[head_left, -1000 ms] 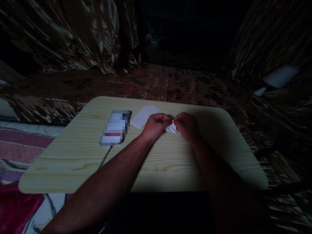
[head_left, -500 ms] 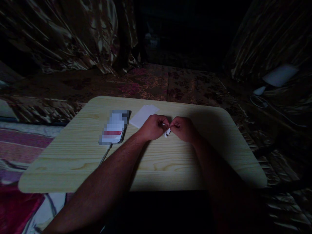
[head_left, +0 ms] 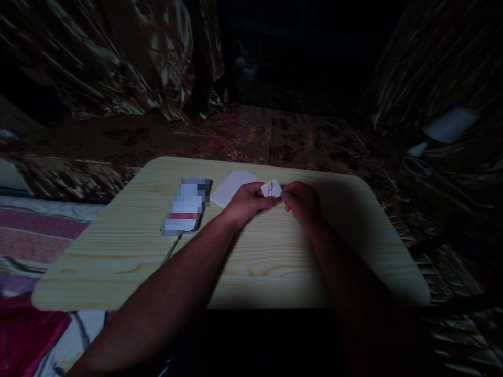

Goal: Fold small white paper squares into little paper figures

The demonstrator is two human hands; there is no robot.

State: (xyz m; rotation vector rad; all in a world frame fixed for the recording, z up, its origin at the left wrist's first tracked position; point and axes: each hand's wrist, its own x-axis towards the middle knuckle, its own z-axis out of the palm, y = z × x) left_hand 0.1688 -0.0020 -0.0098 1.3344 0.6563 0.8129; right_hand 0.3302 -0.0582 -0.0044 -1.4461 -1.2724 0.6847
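A small folded piece of white paper (head_left: 271, 188) with dark crease lines or slits is held up between both hands over the table. My left hand (head_left: 249, 201) pinches its left and lower side, thumb in front. At its right corner, the fingertips of my right hand (head_left: 302, 201) are closed on the edge. Just behind my left hand lies a stack of white paper sheets (head_left: 231, 186), partly covered by that hand.
The light wooden table (head_left: 251, 262) has rounded corners. On its left part a phone (head_left: 184, 207) lies with a white cable (head_left: 172, 248) plugged in. Beyond the table are a patterned cloth surface and curtains (head_left: 157, 52). A white lamp (head_left: 450, 125) stands at the right.
The folded paper has turned so a flat, diamond-like face now shows above my fingers. My left thumb has shifted to its front, and my right hand has moved slightly right.
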